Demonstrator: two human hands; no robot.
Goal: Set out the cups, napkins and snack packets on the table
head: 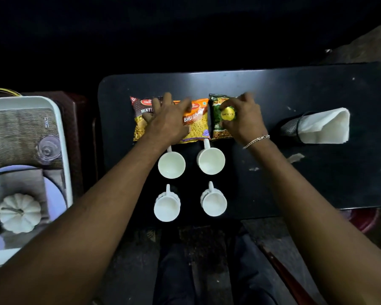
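Note:
Three snack packets lie side by side on the black table (295, 95): a brown mixture packet (140, 115), an orange bhujia packet (197, 126) and a green packet (218, 111). My left hand (167, 119) rests flat with spread fingers across the brown and orange packets. My right hand (242, 117) grips the green packet's right side with curled fingers. Below the packets several white cups stand in two rows, handles pointing away: (171, 164), (211, 160), (167, 206), (214, 201). White napkins (326, 126) sit in a dark mesh holder (288, 127) lying at the right.
A white tray (63, 137) at the left holds a woven mat, a clear glass (48, 149), a plate and a white pumpkin ornament (19, 213). Small scraps dot the table's right half. A red object (365, 219) shows under the table's near right edge. My legs are below.

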